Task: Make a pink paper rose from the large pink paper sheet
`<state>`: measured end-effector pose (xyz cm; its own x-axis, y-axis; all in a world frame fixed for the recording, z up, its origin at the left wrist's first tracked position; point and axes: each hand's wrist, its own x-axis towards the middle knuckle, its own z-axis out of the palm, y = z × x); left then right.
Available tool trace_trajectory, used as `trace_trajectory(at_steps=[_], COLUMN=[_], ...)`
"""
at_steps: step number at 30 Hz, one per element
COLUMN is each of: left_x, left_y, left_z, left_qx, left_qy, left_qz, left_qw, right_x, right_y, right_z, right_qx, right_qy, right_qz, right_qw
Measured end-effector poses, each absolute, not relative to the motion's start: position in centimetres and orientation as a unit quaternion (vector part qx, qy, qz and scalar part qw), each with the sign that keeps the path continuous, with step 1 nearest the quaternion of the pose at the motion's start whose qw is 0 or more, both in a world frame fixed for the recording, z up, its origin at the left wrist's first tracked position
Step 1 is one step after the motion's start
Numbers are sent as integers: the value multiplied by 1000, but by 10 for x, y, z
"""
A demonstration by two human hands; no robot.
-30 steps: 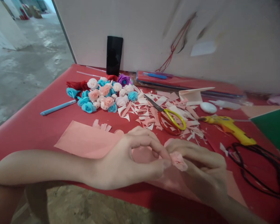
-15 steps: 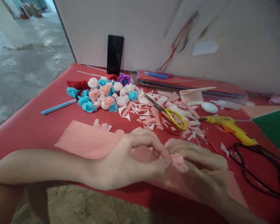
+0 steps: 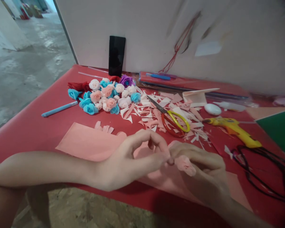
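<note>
A small pink paper rose (image 3: 184, 165) is between the fingers of my right hand (image 3: 207, 167), closed on it above the table's front edge. Just left of the rose, my left hand (image 3: 130, 161) is closed, thumb and fingertips pinched together. What lies in that pinch, if anything, is too small to make out. Flat pink crepe paper (image 3: 90, 141) spreads under and beyond both hands, partly covered by them.
Behind lie finished paper roses (image 3: 109, 95), paper scraps (image 3: 154, 114), scissors (image 3: 173, 118) and a phone (image 3: 117, 55) leaning on the wall. A yellow glue gun (image 3: 235, 128) with a black cord (image 3: 251, 177) lies at right. A blue stick (image 3: 59, 109) is at left.
The rose has shifted slightly right and turned in my right hand. My left fingertips have come away from its edge and pinch more tightly. Everything else stays put.
</note>
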<state>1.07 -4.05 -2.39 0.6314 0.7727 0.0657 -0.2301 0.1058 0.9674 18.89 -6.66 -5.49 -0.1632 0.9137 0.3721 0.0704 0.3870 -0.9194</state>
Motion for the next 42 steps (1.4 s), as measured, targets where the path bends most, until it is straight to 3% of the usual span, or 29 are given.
trace_trajectory(at_steps=[42], left_x=[10], left_y=[-37], left_z=[-26], left_qx=[577], left_qy=[184], left_qz=[302], left_qw=[736], right_x=[189], right_y=[-63], right_z=[-62], right_qx=[-356], right_qy=[-645], right_qz=[479], right_qw=[477])
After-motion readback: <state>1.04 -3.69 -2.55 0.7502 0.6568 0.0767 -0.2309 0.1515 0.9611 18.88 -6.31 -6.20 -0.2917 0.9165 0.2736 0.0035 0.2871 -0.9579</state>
